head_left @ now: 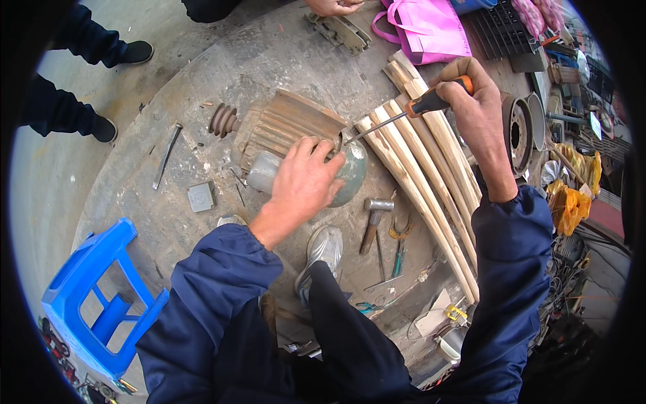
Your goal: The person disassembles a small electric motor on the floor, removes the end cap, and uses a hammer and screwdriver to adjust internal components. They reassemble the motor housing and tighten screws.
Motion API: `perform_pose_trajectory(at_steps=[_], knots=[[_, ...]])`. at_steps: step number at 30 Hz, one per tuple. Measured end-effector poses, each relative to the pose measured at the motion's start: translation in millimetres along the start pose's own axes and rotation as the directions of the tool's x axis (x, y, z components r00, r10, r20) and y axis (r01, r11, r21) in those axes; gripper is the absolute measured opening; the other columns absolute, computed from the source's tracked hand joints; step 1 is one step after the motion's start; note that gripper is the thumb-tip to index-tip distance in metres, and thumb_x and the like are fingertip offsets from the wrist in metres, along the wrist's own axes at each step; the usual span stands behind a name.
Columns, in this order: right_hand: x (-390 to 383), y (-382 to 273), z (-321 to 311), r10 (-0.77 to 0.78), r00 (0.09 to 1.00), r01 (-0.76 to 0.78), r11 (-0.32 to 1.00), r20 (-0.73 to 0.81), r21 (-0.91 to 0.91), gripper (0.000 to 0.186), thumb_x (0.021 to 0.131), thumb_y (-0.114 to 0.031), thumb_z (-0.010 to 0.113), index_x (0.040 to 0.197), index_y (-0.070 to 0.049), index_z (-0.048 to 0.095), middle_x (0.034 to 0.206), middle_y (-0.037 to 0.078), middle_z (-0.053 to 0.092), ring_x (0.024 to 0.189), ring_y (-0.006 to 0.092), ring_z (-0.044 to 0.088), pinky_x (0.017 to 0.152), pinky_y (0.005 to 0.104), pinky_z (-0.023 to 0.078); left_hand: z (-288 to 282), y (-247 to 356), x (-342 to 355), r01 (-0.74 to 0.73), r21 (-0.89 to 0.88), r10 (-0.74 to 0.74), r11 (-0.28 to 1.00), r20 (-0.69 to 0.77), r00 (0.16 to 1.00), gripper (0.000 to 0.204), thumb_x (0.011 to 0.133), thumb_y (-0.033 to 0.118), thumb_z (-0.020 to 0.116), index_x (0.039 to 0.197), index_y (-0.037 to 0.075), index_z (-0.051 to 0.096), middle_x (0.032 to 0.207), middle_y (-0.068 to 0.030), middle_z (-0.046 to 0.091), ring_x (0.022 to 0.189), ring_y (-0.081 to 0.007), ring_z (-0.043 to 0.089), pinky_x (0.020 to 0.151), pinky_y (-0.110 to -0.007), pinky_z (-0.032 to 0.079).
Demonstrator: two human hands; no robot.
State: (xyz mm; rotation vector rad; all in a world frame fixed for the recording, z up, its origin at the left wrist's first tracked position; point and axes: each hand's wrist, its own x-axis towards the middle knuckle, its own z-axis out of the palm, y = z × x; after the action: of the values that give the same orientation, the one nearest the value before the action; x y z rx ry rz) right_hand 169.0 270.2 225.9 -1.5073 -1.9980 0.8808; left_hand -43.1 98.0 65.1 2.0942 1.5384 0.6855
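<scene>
A finned, rusty electric motor (286,124) with a rounded green end cover (351,176) lies on the concrete floor in front of me. My left hand (303,176) rests over its near side, fingers bent around the edge by the green cover. Gripped in my right hand (474,101) is a screwdriver (431,102) with an orange and black handle. Its shaft slants down and left, and the tip reaches the motor's edge close to my left fingertips. Whether the tip sits in a slot or a gap is too small to tell.
Long wooden handles (422,145) lie right of the motor. Nearer are a hammer (373,219) and pliers (399,261). To the left are a coil spring (223,121), a metal bar (167,156), a square grey block (200,196) and a blue stool (101,296). A pink bag (431,34) and another person's hand (334,6) appear beyond.
</scene>
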Motion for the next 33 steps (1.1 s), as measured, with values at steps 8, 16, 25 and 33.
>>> perform_pose_trajectory(at_steps=[8, 16, 25, 33], knots=[[2, -3, 3, 0.028, 1.0, -0.028, 0.999, 0.01, -0.028, 0.013, 0.09, -0.01, 0.067, 0.099, 0.001, 0.067, 0.085, 0.001, 0.062, 0.08, 0.0087, 0.057, 0.076, 0.0272, 0.051, 1, 0, 0, 0.0, 0.003, 0.0, 1.0, 0.003, 1.0, 0.054, 0.078, 0.027, 0.092, 0.127, 0.013, 0.073, 0.132, -0.0084, 0.065, 0.126, -0.0329, 0.059, 0.108, -0.047, 0.051], [3, -4, 3, 0.017, 1.0, -0.016, 0.999, 0.014, -0.037, 0.013, 0.09, -0.009, 0.067, 0.098, 0.001, 0.067, 0.086, 0.001, 0.062, 0.08, 0.0086, 0.057, 0.076, 0.0272, 0.051, 0, 0, 0, -0.004, -0.007, 0.004, 1.0, 0.0, 1.0, 0.056, 0.077, 0.026, 0.092, 0.128, 0.012, 0.073, 0.132, -0.0088, 0.065, 0.126, -0.0331, 0.059, 0.108, -0.047, 0.051], [5, -9, 6, 0.009, 0.999, -0.006, 0.998, 0.04, -0.058, 0.014, 0.09, -0.01, 0.066, 0.098, 0.001, 0.067, 0.086, 0.001, 0.063, 0.079, 0.009, 0.057, 0.076, 0.0276, 0.051, 1, 0, -1, -0.004, -0.005, 0.004, 1.0, -0.002, 1.0, 0.056, 0.078, 0.027, 0.092, 0.128, 0.012, 0.073, 0.133, -0.0088, 0.065, 0.127, -0.033, 0.059, 0.108, -0.047, 0.051], [9, -9, 6, 0.027, 0.999, -0.026, 0.999, 0.021, -0.03, 0.014, 0.09, -0.01, 0.066, 0.098, 0.001, 0.067, 0.085, 0.001, 0.062, 0.08, 0.0089, 0.058, 0.077, 0.0276, 0.051, 1, 0, 0, 0.001, -0.026, 0.0, 1.0, 0.003, 1.0, 0.051, 0.08, 0.029, 0.091, 0.124, 0.009, 0.076, 0.129, -0.0115, 0.066, 0.128, -0.0331, 0.058, 0.118, -0.048, 0.045]])
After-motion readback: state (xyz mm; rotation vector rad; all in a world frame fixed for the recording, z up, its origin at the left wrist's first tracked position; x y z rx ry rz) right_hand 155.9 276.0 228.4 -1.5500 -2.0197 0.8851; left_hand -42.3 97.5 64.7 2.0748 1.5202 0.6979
